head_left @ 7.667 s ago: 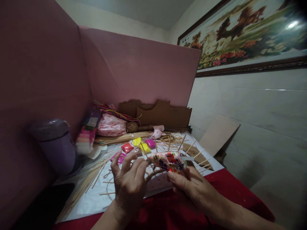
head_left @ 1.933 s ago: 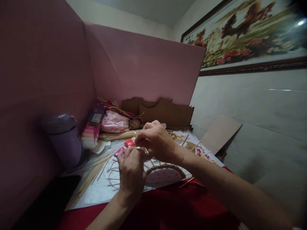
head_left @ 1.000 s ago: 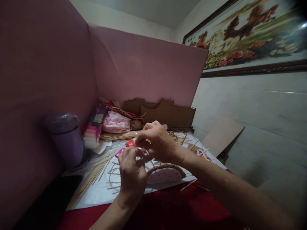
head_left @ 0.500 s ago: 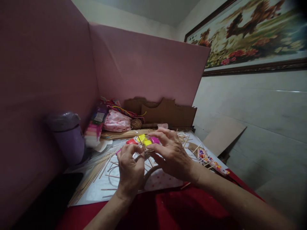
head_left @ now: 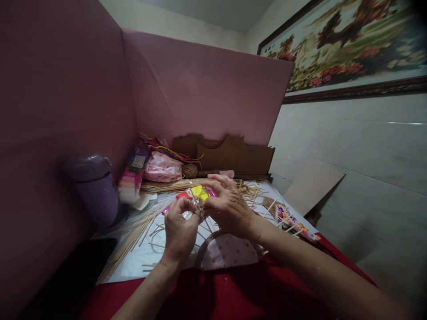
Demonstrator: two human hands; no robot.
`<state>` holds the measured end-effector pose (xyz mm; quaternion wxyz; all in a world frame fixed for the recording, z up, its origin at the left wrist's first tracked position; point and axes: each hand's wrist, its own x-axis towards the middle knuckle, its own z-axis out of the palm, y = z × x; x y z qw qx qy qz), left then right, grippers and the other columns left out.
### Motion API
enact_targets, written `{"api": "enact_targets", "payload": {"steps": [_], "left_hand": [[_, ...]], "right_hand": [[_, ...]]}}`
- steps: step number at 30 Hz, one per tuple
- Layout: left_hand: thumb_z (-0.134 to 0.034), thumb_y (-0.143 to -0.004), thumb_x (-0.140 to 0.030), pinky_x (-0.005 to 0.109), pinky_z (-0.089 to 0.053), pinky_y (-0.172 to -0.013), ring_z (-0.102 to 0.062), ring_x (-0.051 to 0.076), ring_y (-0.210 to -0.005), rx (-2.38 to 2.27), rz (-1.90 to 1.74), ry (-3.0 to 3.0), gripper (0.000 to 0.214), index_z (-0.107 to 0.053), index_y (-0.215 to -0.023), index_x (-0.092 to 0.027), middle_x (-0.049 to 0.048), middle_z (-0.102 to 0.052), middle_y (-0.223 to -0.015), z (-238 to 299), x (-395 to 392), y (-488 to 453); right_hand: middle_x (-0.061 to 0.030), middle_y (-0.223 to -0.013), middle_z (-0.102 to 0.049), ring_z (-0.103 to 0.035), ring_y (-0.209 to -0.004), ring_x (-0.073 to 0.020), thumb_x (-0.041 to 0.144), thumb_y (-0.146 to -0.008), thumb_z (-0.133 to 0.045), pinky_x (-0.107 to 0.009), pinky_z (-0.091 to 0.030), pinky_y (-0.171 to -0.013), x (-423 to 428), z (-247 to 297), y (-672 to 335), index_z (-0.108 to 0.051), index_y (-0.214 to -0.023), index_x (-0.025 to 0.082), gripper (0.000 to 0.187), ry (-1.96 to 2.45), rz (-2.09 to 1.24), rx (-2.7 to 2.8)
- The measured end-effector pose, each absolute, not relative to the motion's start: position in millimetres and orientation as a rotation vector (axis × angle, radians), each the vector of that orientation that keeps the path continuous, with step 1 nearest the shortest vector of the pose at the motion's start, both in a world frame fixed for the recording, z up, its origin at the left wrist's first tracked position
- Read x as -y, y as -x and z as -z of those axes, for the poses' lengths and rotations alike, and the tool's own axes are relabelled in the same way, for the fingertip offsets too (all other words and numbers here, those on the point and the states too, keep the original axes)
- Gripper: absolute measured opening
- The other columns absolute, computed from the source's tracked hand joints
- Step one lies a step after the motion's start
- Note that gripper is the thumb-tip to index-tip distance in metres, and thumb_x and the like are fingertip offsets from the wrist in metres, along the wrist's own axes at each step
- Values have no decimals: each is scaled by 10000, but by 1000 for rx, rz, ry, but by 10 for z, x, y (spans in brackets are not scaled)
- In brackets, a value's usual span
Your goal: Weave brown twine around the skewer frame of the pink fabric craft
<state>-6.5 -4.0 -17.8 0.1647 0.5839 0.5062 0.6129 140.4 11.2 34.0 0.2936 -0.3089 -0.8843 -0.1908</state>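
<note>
My left hand [head_left: 180,229] pinches thin rattan strands [head_left: 201,212] between thumb and forefinger. Curved over the same spot from the right, my right hand [head_left: 230,206] has thumb and fingers closed around the strands; its fingertips partly hide them. Thin sticks [head_left: 208,226] spread out below and around the hands. Under them, near the front edge, lies a curved woven piece [head_left: 204,249] with white, red-dotted cloth [head_left: 230,253] inside it. Just behind my fingers are yellow packets [head_left: 199,192], a red packet [head_left: 183,195] and a partly covered magenta one.
A purple lidded bin [head_left: 96,195] stands at the left. Bundled sticks [head_left: 133,240] lie on the white sheet [head_left: 128,266] over a red cloth [head_left: 227,293]. Behind are a twine ball [head_left: 190,170], a pink dotted bag [head_left: 163,167] and cardboard [head_left: 233,158]. Flowered fabric [head_left: 293,222] is right.
My right hand has shifted slightly left and its fingers have curled in closer to my left hand. More of the dotted cloth shows below. The left hand has barely moved.
</note>
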Motion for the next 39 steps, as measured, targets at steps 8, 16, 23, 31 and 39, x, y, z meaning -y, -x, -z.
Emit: {"api": "enact_targets", "payload": {"steps": [8,16,23,31,39], "left_hand": [[-583,-649,-139,252,-414,-608,-527,148,-640,-1484,-1730,-1666,125,-484,-599,-198,-30,-547,-634,165,36,81],[-587,-649,-137,252,-409,-619,-510,142,-638,-1483,-1719,-1695,131,-483,-599,-199,-34,-539,-627,205,7,81],[-601,-645,-147,242,-416,-602,-520,138,-629,-1438,-1714,-1677,130,-486,-613,-197,-35,-547,-635,258,-18,95],[-635,-646,-180,256,-406,-623,-506,148,-647,-1466,-1719,-1723,152,-492,-600,-199,-29,-541,-634,188,44,82],[-668,-668,-285,264,-403,-630,-502,156,-653,-1468,-1735,-1756,212,-485,-604,-200,-24,-536,-638,166,57,88]], "right_hand": [[-84,-1207,-554,-323,-1238,-272,207,-793,-566,-467,-270,-960,-177,-312,-1374,-653,-700,180,131,823,521,2363],[-77,-1233,-546,-308,-1256,-280,245,-775,-606,-467,-241,-981,-160,-350,-1393,-675,-738,191,95,808,502,2451],[-66,-1234,-550,-323,-1250,-277,242,-808,-573,-468,-249,-965,-173,-350,-1361,-668,-771,189,115,798,538,2481],[-92,-1279,-500,-252,-1291,-292,141,-714,-610,-477,-229,-995,-130,-382,-1400,-653,-758,165,66,812,465,2512],[-126,-1255,-511,-256,-1292,-263,166,-788,-544,-482,-239,-1009,-149,-353,-1363,-628,-783,146,86,806,425,2481]]}}
